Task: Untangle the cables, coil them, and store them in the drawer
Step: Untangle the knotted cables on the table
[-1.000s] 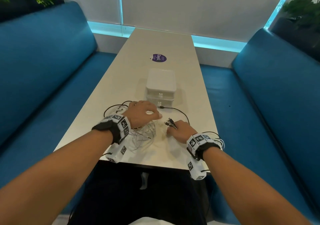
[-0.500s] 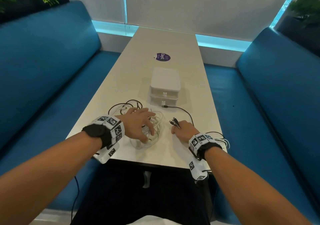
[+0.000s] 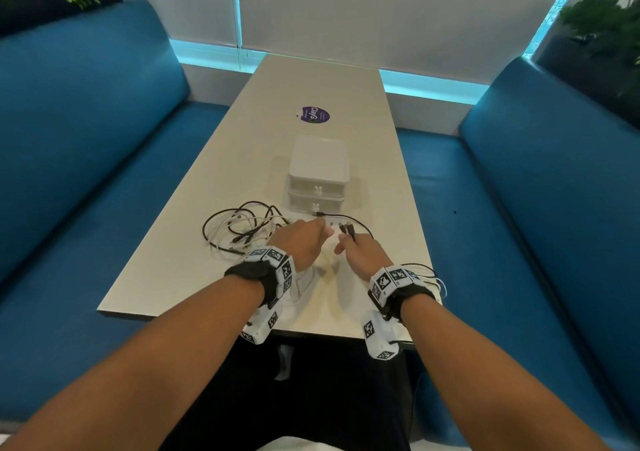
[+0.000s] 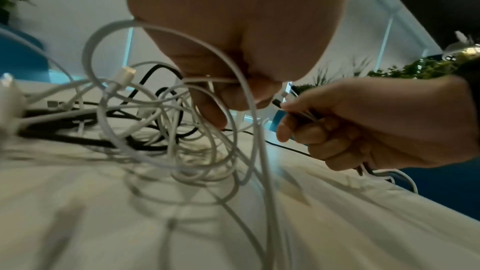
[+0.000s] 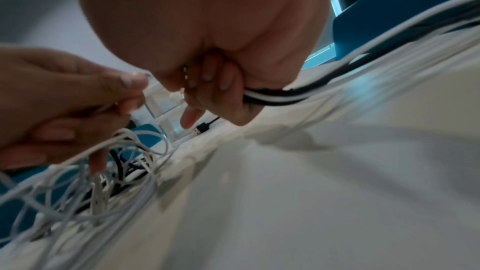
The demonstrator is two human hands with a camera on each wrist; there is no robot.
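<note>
A tangle of white and black cables [image 3: 242, 232] lies on the table [image 3: 166, 277], to the left of my hands. My left hand [image 3: 323, 232] pinches a white cable [image 4: 241, 89] whose loops hang down into the tangle. Close to its right, my right hand [image 3: 343, 248] grips a bundle of black and white cable ends [image 3: 347, 229]; the bundle [image 5: 272, 98] trails off behind that hand. The white two-drawer unit [image 3: 318, 176] stands just beyond both hands, with both drawers closed.
A black cable with a USB plug [image 3: 320, 214] lies in front of the drawer unit. More cable hangs over the table's right front corner [image 3: 429, 274]. Blue benches [image 3: 86, 138] flank the table, and a purple sticker [image 3: 314, 115] lies further back.
My left hand has moved from over the white coil rightward, up close to my right hand, with a white cable in its fingers. My right hand has stayed in place, still holding its bundle.
</note>
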